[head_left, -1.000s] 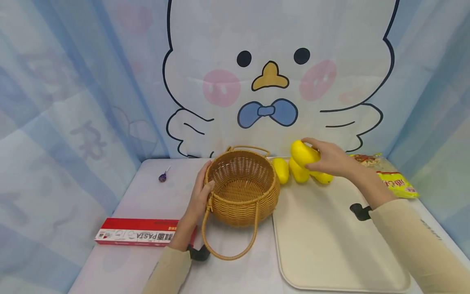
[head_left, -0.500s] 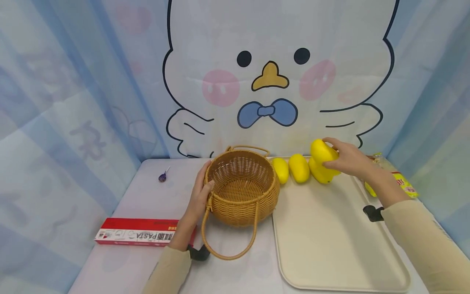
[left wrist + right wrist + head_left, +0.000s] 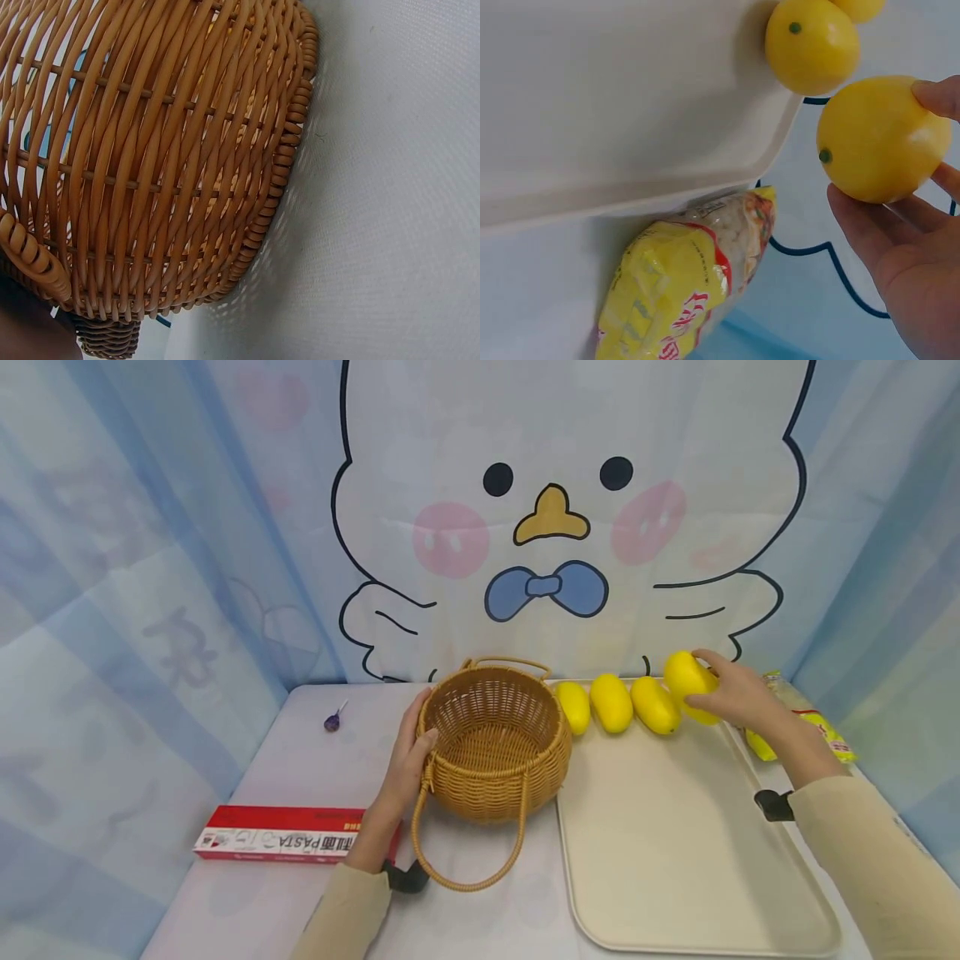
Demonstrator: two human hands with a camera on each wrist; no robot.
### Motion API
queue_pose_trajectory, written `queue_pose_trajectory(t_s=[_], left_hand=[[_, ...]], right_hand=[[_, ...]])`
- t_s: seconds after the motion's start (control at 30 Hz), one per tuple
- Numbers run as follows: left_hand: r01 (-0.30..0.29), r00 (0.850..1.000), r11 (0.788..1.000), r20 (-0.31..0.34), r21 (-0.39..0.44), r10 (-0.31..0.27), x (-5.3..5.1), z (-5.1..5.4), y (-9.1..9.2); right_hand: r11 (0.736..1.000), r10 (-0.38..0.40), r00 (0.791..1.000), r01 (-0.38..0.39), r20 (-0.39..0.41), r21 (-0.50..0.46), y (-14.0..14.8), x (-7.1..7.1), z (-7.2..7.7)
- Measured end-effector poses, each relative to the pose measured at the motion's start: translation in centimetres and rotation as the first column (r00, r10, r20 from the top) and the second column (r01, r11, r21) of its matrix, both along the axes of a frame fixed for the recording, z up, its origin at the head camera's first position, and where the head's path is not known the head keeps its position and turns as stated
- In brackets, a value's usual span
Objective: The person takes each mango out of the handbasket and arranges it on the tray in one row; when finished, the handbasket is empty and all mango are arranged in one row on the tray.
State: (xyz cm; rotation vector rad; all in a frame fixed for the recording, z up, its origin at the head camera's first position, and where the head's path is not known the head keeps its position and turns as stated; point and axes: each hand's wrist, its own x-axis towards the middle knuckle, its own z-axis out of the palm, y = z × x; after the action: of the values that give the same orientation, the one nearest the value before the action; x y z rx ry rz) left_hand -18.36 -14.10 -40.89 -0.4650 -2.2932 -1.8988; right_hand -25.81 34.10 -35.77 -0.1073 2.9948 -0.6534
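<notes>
A round wicker basket (image 3: 487, 797) stands left of the beige tray (image 3: 675, 843), one handle hanging toward the front. My left hand (image 3: 405, 760) holds the basket's left side, thumb at the rim; close wickerwork fills most of the left wrist view. My right hand (image 3: 735, 693) grips a yellow mango (image 3: 688, 681) between thumb and fingers at the tray's back right corner. In the right wrist view the gripped mango (image 3: 877, 139) shows a green stem tip. Along the tray's back edge lie three more mangoes, the nearest (image 3: 655, 705) just left of the held one.
A red and white pasta box (image 3: 281, 833) lies at the left, partly behind my left forearm. Farther back is a small lollipop (image 3: 333, 721). A yellow food packet (image 3: 671, 289) lies beyond the tray's right side. A printed curtain (image 3: 555, 635) hangs behind the table.
My right hand has moved right with the mango and lowered toward the tray's back right corner, uncovering the mangoes behind it. My left hand and the basket have stayed put.
</notes>
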Motion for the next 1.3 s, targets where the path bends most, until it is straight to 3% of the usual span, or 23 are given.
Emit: queue_pose_trajectory(t_s=[0.4,0.73,1.1,1.3], left_hand=[[0.001,1.0,1.0,0.005,0.011,-0.001,0.0,0.0,-0.1],[0.004,1.0,1.0,0.002,0.0,-0.004,0.2,0.1,0.0],[-0.003,1.0,1.0,-0.006,0.002,0.003,0.2,0.1,0.1],[0.001,1.0,1.0,-0.011,-0.001,-0.001,0.1,0.0,0.1]], right_hand=[[0.993,-0.118,0.992,0.117,0.033,0.012,1.6,-0.3,-2.7],[0.988,-0.154,0.986,0.154,0.069,-0.006,1.4,-0.5,-4.2],[0.988,-0.153,0.988,0.153,-0.01,-0.02,1.4,-0.2,-5.7],[0.985,-0.168,0.986,0.168,0.008,-0.034,1.5,-0.4,-6.3]])
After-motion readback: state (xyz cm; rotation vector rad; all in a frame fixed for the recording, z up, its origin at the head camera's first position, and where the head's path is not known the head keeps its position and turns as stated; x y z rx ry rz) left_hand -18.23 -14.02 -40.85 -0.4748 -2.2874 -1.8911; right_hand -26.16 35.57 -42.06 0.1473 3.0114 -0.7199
